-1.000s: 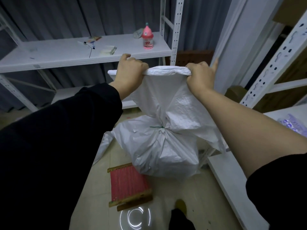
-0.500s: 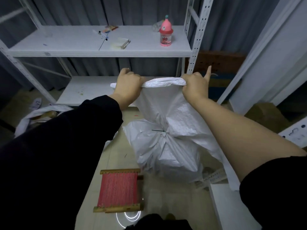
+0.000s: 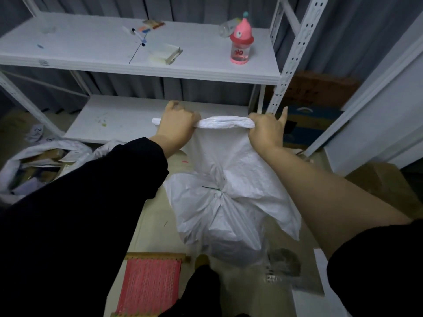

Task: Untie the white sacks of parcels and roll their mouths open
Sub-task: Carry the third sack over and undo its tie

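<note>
A white woven sack [image 3: 231, 202] hangs in front of me, its full lower part bulging above the floor. A thin green tie [image 3: 211, 189] cinches its neck about halfway down. Above the tie the loose top is rolled into a thick hem [image 3: 225, 122]. My left hand [image 3: 177, 124] grips the left end of that hem, and my right hand [image 3: 266, 129] grips the right end, with its little finger sticking up. Another white sack [image 3: 34, 161], its mouth open on parcels, lies on the floor at the left.
A white metal rack [image 3: 160, 67] stands behind the sack; its upper shelf holds a pink bottle [image 3: 240, 41], pens and a notepad. A red woven stool [image 3: 148, 286] sits on the floor near my feet. Cardboard boxes [image 3: 320, 106] fill the right background.
The view has swung left and down, bringing the open sack at the left into sight. Both hands keep the same grip on the rolled hem, and the tied sack hangs as before.
</note>
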